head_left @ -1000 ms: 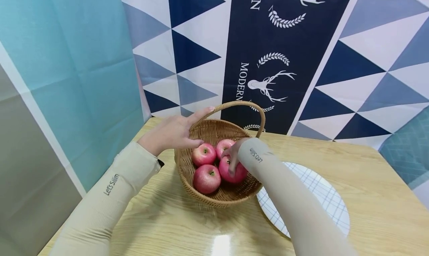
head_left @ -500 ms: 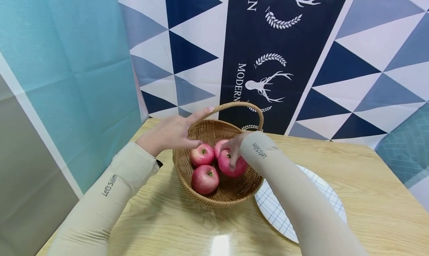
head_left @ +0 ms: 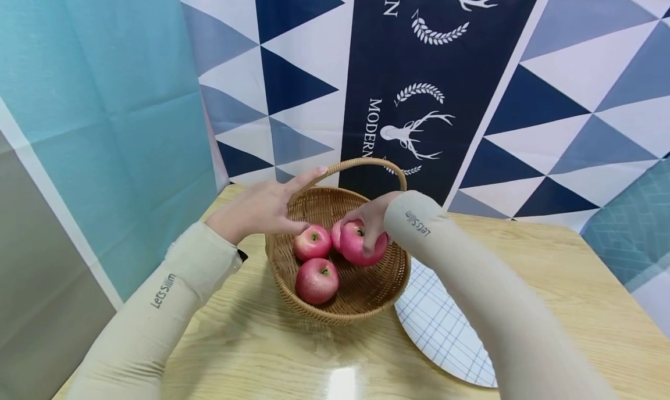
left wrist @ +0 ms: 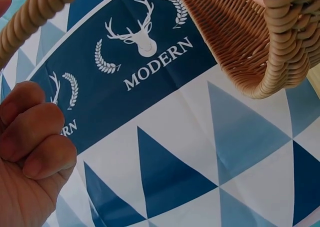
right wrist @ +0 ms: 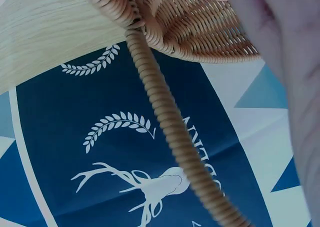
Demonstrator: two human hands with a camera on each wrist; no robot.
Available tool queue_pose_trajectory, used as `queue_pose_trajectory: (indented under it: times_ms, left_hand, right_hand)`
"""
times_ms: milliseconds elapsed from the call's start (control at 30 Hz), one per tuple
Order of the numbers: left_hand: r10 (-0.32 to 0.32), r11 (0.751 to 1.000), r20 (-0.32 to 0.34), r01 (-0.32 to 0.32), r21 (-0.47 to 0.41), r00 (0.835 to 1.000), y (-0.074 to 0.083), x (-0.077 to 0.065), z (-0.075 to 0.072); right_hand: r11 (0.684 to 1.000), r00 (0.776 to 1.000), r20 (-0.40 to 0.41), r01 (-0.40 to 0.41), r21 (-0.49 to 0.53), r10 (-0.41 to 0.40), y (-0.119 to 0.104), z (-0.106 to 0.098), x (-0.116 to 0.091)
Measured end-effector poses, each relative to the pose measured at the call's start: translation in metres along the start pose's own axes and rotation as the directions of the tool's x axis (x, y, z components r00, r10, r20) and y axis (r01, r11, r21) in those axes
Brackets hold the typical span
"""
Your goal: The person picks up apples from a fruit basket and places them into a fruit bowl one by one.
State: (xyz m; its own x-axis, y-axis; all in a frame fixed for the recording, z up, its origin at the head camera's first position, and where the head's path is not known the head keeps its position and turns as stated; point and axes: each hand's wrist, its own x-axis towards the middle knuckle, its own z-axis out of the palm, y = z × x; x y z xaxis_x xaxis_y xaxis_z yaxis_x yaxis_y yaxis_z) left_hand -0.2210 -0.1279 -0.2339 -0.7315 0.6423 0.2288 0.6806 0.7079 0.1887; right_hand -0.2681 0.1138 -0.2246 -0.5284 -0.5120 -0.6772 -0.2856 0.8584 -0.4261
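The held apple [head_left: 356, 252] is gripped between the thumb and curled fingers of the right hand [head_left: 374, 211], inside the wicker basket [head_left: 340, 318]; whether its underside is clear cannot be told; a straight lift would probably be safest, so that the back apple [head_left: 335, 235], half hidden just left of that hand, is not dragged; the left apple [head_left: 312, 242] and the near apple [head_left: 317, 281], farther left, are best left unbumped; by the left hand [head_left: 253, 211], thumb and forefinger spread and the other fingers folded, the handle [head_left: 366, 161] is touched with the forefinger; light, even pressure there should be enough for the basket to be steadied.

The pale wood-grained table [head_left: 251, 342] is spread beneath both hands; to the right of the right hand and nearer the person, the checked plate [head_left: 445, 330] is partly covered by the right sleeve [head_left: 510, 307]; beyond the hands, the patterned cloth [head_left: 303, 16] is printed with triangles and stags; beyond the left hand, leftward, the teal cloth [head_left: 146, 68] is hung.
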Motion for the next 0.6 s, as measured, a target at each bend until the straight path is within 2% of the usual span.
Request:
queue_pose_trajectory:
  times_ms: [133, 167, 233, 367, 467, 600]
  left_hand:
    - [-0.009, 1.000, -0.001, 0.009, 0.020, 1.000, 0.000, 0.001, 0.000]
    - [-0.015, 1.000, -0.001, 0.015, 0.022, 1.000, 0.000, 0.001, 0.000]
    - [-0.026, 0.999, 0.002, 0.026, 0.028, 1.000, -0.001, 0.001, 0.001]
    - [-0.028, 0.999, -0.004, 0.028, 0.025, 1.000, -0.001, 0.001, 0.002]
    - [-0.020, 0.999, -0.011, 0.020, 0.025, 1.000, -0.002, 0.001, 0.002]
    - [-0.012, 0.999, -0.011, 0.012, 0.037, 1.000, -0.001, 0.001, 0.001]
  right_hand:
    - [0.998, 0.999, 0.009, 0.052, 0.026, -0.052, 0.008, 0.000, -0.004]
    - [0.996, 0.996, 0.012, 0.091, 0.024, -0.092, 0.011, 0.000, -0.003]
    - [0.986, 0.985, 0.029, 0.169, 0.008, -0.169, 0.018, 0.003, -0.002]
    - [0.963, 0.966, 0.013, 0.260, -0.076, -0.260, 0.035, 0.008, 0.001]
    - [0.953, 0.964, -0.028, 0.259, -0.156, -0.266, 0.043, 0.010, 0.001]
    - [0.948, 0.958, -0.034, 0.277, -0.155, -0.285, 0.048, 0.009, -0.002]
